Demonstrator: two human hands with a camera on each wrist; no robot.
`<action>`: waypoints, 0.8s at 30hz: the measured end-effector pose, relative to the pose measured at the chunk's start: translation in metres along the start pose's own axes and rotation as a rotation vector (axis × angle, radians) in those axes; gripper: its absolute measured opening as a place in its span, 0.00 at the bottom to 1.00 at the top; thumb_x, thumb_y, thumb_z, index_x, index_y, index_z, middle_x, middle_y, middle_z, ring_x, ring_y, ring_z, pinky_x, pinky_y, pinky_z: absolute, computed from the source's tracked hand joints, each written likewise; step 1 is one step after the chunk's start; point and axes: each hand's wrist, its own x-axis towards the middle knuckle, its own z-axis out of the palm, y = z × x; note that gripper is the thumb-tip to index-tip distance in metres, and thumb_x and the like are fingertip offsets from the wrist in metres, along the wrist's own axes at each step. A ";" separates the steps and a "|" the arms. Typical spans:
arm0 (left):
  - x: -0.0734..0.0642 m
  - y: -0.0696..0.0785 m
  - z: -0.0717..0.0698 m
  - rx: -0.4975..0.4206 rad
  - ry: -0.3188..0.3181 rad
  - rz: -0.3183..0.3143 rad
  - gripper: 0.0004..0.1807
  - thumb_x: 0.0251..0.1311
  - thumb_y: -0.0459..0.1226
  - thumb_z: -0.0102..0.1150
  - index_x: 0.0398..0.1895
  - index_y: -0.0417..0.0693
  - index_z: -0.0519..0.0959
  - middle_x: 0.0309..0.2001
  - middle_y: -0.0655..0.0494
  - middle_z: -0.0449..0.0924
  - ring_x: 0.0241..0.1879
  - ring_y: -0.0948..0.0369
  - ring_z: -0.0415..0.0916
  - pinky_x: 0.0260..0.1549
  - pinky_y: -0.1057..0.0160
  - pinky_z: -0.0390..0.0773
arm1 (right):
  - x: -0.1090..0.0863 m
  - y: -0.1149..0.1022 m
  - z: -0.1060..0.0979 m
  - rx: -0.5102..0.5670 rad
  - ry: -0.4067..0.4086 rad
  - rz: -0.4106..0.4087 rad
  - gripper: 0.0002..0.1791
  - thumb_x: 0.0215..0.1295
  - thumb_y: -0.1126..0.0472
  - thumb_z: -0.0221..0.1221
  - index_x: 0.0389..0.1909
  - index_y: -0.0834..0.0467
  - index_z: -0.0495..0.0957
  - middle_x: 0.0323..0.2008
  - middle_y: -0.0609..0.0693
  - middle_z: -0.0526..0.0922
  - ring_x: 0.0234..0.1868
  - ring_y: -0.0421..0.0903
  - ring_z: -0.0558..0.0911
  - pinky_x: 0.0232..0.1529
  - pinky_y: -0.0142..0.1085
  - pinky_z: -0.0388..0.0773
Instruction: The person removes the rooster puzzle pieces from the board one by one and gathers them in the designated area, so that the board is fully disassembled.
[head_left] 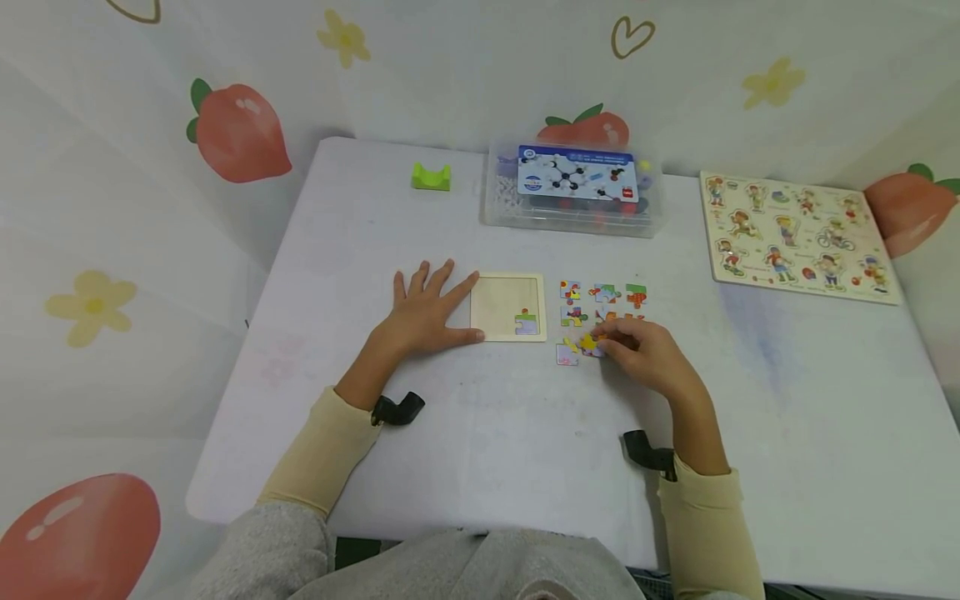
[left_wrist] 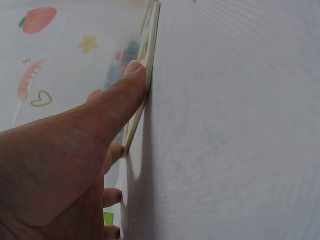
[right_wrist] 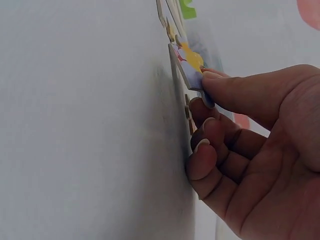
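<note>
A shallow square wooden puzzle tray lies flat on the table, with one purple and green jigsaw puzzle piece in its lower right corner. My left hand is spread at the tray's left side, thumb and index fingertip touching its frame. To the right, my right hand pinches a yellow and lilac jigsaw puzzle piece between thumb and index finger, tilted in the right wrist view. Around it lie several loose puzzle pieces in rough rows, some partly hidden by the hand. A pale pink piece is nearest me.
A clear plastic case with a blue-and-white label card stands at the back of the table. Left of it sits a bright green notched block. A wooden board with figures of children lies at the far right.
</note>
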 end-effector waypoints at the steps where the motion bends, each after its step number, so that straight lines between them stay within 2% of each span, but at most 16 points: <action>1: 0.000 0.000 0.000 0.001 0.000 0.000 0.53 0.60 0.69 0.55 0.82 0.66 0.44 0.81 0.47 0.34 0.77 0.39 0.25 0.66 0.31 0.25 | 0.000 0.000 -0.001 -0.001 -0.003 0.006 0.09 0.66 0.69 0.64 0.45 0.64 0.86 0.43 0.56 0.86 0.37 0.48 0.76 0.37 0.30 0.73; 17: -0.001 -0.001 0.000 -0.009 -0.001 0.011 0.53 0.59 0.69 0.55 0.82 0.67 0.44 0.81 0.47 0.34 0.77 0.39 0.24 0.66 0.31 0.25 | -0.008 0.005 -0.010 -0.036 -0.037 0.055 0.10 0.67 0.69 0.62 0.47 0.64 0.86 0.41 0.56 0.85 0.39 0.49 0.77 0.40 0.35 0.74; 24: 0.001 -0.001 0.002 -0.005 0.000 0.004 0.53 0.59 0.69 0.55 0.82 0.67 0.43 0.81 0.47 0.33 0.77 0.40 0.23 0.66 0.31 0.24 | -0.010 0.005 -0.013 -0.021 -0.061 0.103 0.10 0.68 0.67 0.63 0.47 0.64 0.85 0.40 0.55 0.85 0.37 0.48 0.77 0.38 0.33 0.74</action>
